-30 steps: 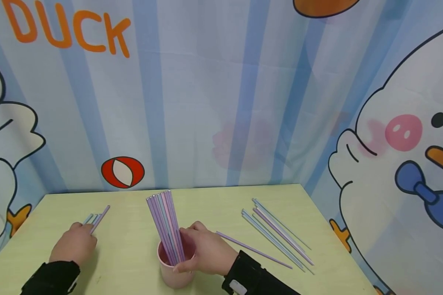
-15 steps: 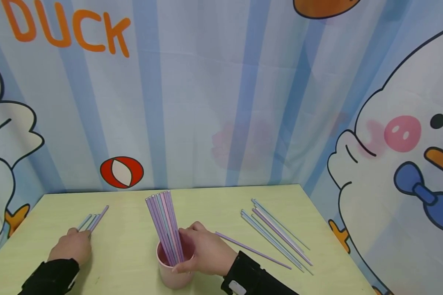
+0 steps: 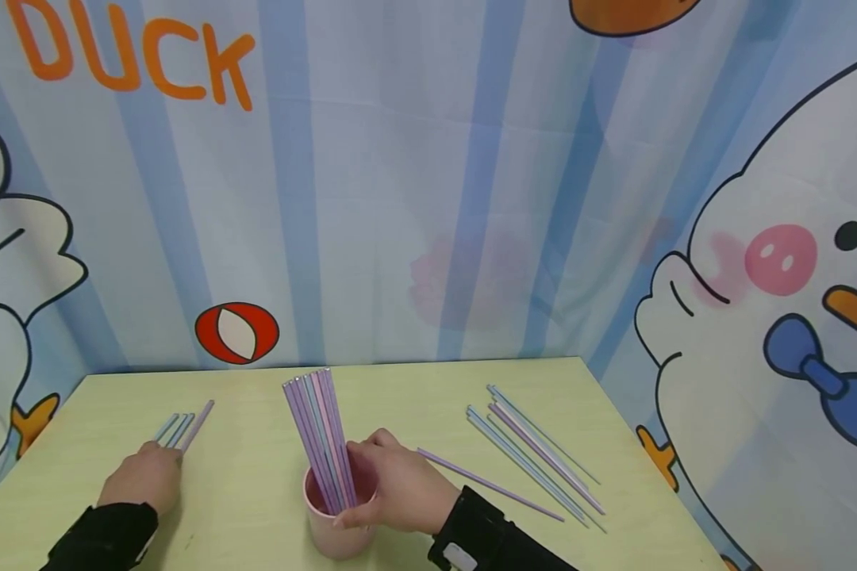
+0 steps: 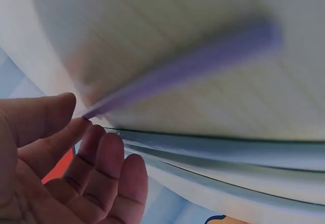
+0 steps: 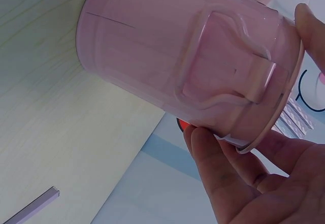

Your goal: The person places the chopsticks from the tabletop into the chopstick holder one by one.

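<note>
My right hand [image 3: 410, 484] grips the rim of an upright pink cup [image 3: 339, 539]. In the right wrist view, the cup [image 5: 142, 46] shows a raised loop-shaped outline on its side, with thumb and fingers at the rim. A bundle of lilac, pink and pale-blue straws [image 3: 321, 444] leans to the left inside it. On the left, my left hand [image 3: 143, 476] pinches a lilac straw [image 3: 198, 427] between thumb and index finger. In the left wrist view that straw [image 4: 183, 74] looks blurred, while pale-blue straws [image 4: 228, 148] lie beside the other, loosely curled fingers.
Several pale-blue and lilac straws [image 3: 543, 456] lie in a loose group on the right of the pale wooden table [image 3: 257, 428]. One lilac straw [image 3: 491, 484] lies apart, just right of my right hand. A striped cartoon curtain [image 3: 393, 198] stands behind the table.
My left hand has drawn back slightly toward me, so more of the straws by its fingers shows. The lilac straw has shifted a little. My right hand and the cup stay in place.
</note>
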Demonstrator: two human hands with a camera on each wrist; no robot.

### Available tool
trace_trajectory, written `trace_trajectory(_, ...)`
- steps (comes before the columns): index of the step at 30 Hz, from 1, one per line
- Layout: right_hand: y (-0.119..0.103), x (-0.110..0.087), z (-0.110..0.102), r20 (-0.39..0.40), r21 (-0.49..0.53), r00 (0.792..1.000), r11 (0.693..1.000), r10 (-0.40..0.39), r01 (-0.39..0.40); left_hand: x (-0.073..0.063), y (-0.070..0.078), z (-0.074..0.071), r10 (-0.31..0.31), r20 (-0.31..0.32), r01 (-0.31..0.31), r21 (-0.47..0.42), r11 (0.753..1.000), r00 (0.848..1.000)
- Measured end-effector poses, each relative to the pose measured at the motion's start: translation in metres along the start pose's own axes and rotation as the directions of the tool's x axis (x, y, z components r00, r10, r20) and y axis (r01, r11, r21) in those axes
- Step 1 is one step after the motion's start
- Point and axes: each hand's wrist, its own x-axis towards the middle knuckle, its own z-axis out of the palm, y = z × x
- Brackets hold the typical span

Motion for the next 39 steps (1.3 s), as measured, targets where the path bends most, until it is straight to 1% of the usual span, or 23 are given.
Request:
trace_trajectory(4, 0.0, 0.0, 0.0, 0.001, 0.003, 1.0, 1.0, 0.015, -0.015, 0.001, 0.004, 0.0, 0.028, -0.003, -0.028, -0.006, 1.0, 1.0)
trace_trajectory(10, -0.001, 0.0, 0.001, 0.001, 0.006, 1.0, 1.0, 0.024, -0.024, -0.002, 0.015, -0.002, 0.073, -0.01, -0.073, -0.047, 0.996, 0.997)
trace_trajectory(14, -0.002, 0.0, 0.001, 0.001, 0.011, 1.0, 0.999, 0.03, -0.03, -0.003, 0.024, -0.001, 0.06, 0.019, -0.059, -0.067, 0.996, 0.998)
trace_trajectory(20, -0.001, 0.0, 0.001, -0.002, 0.008, 1.0, 1.0, 0.019, -0.019, -0.001, 0.035, 0.005, 0.068, 0.052, -0.064, -0.082, 0.995, 0.996)
trace_trajectory(27, 0.001, -0.001, 0.001, -0.007, 0.001, 1.0, 1.0, -0.015, 0.015, -0.003, 0.044, 0.003, 0.03, 0.119, -0.011, -0.156, 0.988, 0.992)
trace_trajectory(29, 0.001, -0.001, 0.002, -0.008, 0.002, 1.0, 1.0, -0.016, 0.016, -0.004, 0.044, 0.002, 0.034, 0.129, -0.01, -0.184, 0.983, 0.991)
trace_trajectory(33, 0.001, -0.001, 0.002, -0.009, -0.003, 1.0, 1.0, -0.009, 0.009, -0.004, 0.043, -0.004, 0.061, 0.111, -0.032, -0.242, 0.97, 0.992)
trace_trajectory(36, 0.001, -0.001, 0.002, -0.01, -0.009, 1.0, 1.0, -0.006, 0.006, -0.004, 0.043, -0.014, 0.073, 0.108, -0.039, -0.29, 0.956, 0.992)
trace_trajectory(39, 0.001, -0.001, 0.002, -0.013, -0.011, 1.0, 1.0, -0.007, 0.007, -0.005, 0.046, -0.026, 0.071, 0.112, -0.03, -0.335, 0.942, 0.991)
